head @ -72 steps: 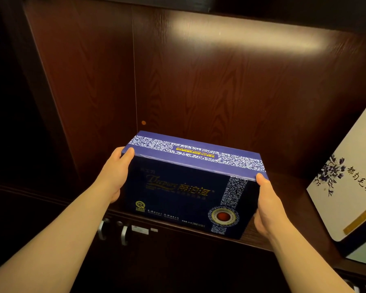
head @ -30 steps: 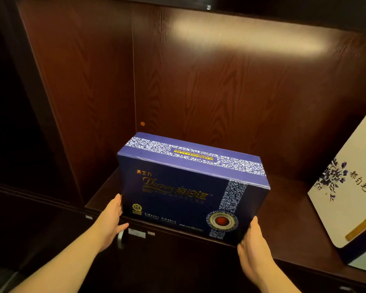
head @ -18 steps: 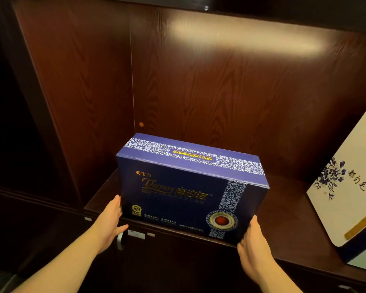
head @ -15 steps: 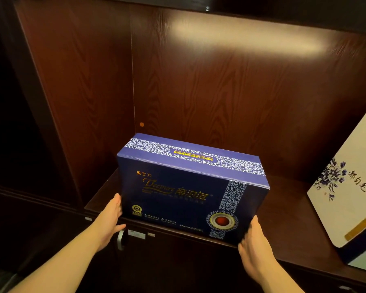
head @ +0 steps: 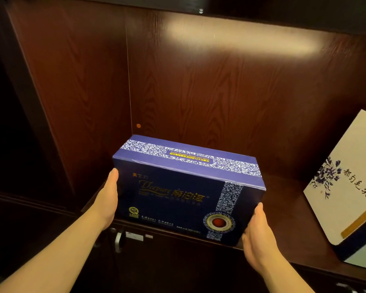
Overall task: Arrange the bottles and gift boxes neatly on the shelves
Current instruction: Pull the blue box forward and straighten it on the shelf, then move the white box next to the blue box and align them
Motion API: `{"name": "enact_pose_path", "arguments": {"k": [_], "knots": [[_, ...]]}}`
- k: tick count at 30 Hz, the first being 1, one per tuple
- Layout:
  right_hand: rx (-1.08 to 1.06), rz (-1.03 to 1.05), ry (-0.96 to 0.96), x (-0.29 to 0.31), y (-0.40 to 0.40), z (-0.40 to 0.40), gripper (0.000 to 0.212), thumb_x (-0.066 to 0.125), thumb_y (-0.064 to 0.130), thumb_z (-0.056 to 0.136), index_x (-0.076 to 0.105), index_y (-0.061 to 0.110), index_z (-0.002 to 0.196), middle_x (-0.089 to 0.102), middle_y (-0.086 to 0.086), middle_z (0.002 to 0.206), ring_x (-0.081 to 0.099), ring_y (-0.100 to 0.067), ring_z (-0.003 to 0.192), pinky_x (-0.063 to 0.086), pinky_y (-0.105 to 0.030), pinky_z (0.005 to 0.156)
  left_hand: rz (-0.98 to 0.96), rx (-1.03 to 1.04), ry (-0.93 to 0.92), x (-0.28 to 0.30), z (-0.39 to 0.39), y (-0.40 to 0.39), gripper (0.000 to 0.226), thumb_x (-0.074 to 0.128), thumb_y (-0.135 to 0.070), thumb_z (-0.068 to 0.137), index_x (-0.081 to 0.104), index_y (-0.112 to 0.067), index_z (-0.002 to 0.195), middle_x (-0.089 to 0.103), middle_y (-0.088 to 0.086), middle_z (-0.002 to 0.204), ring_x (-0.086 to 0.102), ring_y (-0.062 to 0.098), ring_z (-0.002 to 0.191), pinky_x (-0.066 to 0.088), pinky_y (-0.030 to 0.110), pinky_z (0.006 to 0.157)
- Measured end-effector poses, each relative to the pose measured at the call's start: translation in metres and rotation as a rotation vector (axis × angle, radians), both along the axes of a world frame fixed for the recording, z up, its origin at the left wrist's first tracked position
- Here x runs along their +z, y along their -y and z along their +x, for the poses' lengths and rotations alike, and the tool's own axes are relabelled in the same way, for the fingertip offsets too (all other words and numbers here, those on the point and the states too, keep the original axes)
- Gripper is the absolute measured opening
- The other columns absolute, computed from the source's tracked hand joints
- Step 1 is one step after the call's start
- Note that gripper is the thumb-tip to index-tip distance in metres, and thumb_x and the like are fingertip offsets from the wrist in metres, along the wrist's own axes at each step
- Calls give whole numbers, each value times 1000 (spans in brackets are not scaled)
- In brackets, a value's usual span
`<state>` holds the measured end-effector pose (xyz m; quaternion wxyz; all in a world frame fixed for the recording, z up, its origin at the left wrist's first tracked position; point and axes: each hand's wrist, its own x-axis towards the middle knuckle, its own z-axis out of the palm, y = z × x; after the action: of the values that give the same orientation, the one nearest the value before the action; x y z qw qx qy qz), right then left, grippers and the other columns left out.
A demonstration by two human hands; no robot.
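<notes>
A dark blue gift box [head: 178, 193] with a blue-and-white patterned band and gold lettering stands on the dark wooden shelf [head: 283, 218], close to its front edge and near the left wall. My left hand [head: 108, 199] lies flat against the box's left end, fingers pointing up. The palm of my right hand [head: 258, 235] presses on the box's lower right corner. The box sits between both palms, its front face turned toward me.
A white gift box [head: 347, 187] with a blue flower print leans tilted at the shelf's right end. The cabinet's side panel [head: 82, 102] rises just left of the blue box. Below the shelf are closed doors with a metal handle [head: 118, 240].
The blue box was set down on the shelf. My left hand has since slid up from the front edge onto the box's left end; my right hand stays at the lower right corner.
</notes>
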<state>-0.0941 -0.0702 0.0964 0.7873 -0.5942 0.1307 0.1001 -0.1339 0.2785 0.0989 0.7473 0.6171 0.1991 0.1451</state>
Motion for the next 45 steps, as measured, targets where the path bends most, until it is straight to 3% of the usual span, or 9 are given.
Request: {"name": "enact_pose_path", "arguments": {"k": [3,11,15,18,24,32,36,39,45], "knots": [[-9,10,-2,-1,0,0,67,28,63,103,32,26,159,45,2,159,40,-20,146,23,-47,124,-12,2,-2,0,0,-2,46,26,-66,98,39,-49,139,43,-16,136,40,6,121,27,34,97],[17,6,14,4,1,-3,65,26,61,104,34,27,158,50,2,154,46,-21,141,25,-47,123,62,6,-10,9,-5,-6,42,30,-70,94,53,-53,125,55,-22,123,49,5,116,33,31,95],[19,-64,85,17,12,-6,62,26,65,101,33,38,156,46,9,149,39,-13,137,21,-43,120,348,246,94,39,0,-13,47,37,-62,88,58,-24,106,64,-7,99,57,18,97,39,37,76],[-41,-129,172,30,27,-11,73,33,74,89,35,40,154,39,20,148,32,-6,139,18,-39,118,658,414,214,77,9,-8,46,47,-51,89,52,-23,125,58,-7,120,53,18,113,40,35,90],[-220,-249,333,58,66,-27,19,33,62,101,48,67,111,43,18,149,36,-11,139,28,-39,116,814,152,432,142,38,66,39,56,-40,87,54,-27,124,57,-8,126,50,8,121,38,32,100],[-563,-447,569,106,157,-34,68,48,77,76,40,51,138,47,25,137,41,21,125,37,-36,113,714,-361,432,190,122,229,26,61,-33,95,56,-33,121,62,-16,120,56,-7,109,40,22,88],[-788,-642,642,118,209,-25,69,58,70,81,28,50,139,38,14,146,39,-4,136,39,-31,108,624,-539,370,211,165,323,43,59,-52,83,56,-34,122,63,-15,119,58,1,111,45,29,94],[-920,-769,620,122,243,-6,86,62,63,80,23,35,151,27,-1,158,31,-7,137,35,-3,93,521,-615,270,222,202,388,56,57,-56,78,53,-32,129,60,-5,128,55,17,121,43,45,105],[-876,-864,498,108,272,36,119,85,50,71,0,45,153,10,13,166,14,-22,154,35,-50,114,357,-634,139,220,277,486,69,54,-57,90,31,-32,149,44,2,152,44,27,135,34,54,111]]}}
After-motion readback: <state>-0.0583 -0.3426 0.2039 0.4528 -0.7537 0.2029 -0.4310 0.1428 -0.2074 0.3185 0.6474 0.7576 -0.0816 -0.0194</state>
